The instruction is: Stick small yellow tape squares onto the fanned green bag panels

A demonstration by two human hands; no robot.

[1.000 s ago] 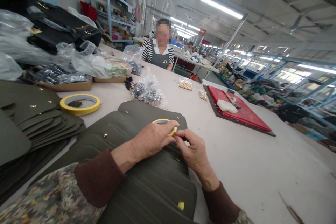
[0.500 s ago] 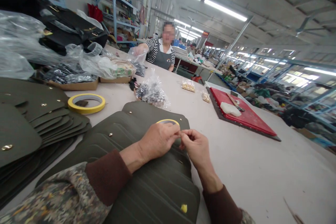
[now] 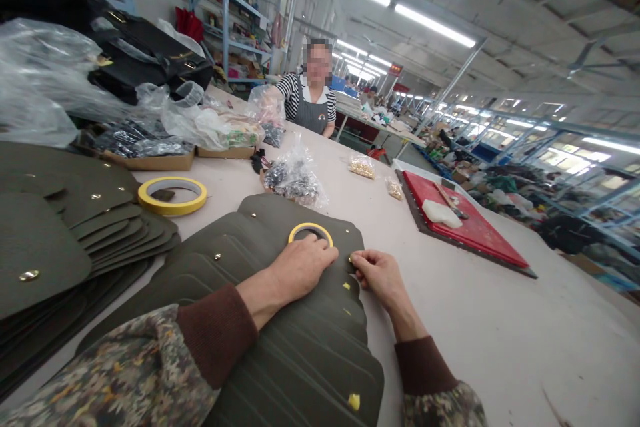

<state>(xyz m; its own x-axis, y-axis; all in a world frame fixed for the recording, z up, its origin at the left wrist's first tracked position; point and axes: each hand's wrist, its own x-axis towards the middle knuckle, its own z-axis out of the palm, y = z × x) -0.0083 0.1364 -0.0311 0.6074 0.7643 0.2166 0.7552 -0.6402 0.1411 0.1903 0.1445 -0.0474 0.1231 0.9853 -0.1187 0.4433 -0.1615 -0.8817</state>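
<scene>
My left hand (image 3: 295,268) is closed on the near edge of a small roll of yellow tape (image 3: 299,227), above a stack of dark olive panels (image 3: 280,340). The fingers cover the roll's lower side. A little to the right, my right hand (image 3: 380,275) pinches a tiny piece of yellow tape (image 3: 352,257) at the panels' right edge. Several small yellow bits lie on the top panel, including a larger scrap (image 3: 354,402) near its bottom. Shiny metal studs (image 3: 217,257) are set in the panel.
A larger yellow tape roll (image 3: 173,205) lies by another stack of olive panels (image 3: 45,233) at left. Bags of metal parts (image 3: 361,167) and a red board (image 3: 465,227) with a hammer are farther off. A person in a striped top (image 3: 313,110) is across the table.
My hands have moved apart, the right one now with a small tape piece in its pinch. More of the tape roll shows, and yellow bits are now visible between the hands.
</scene>
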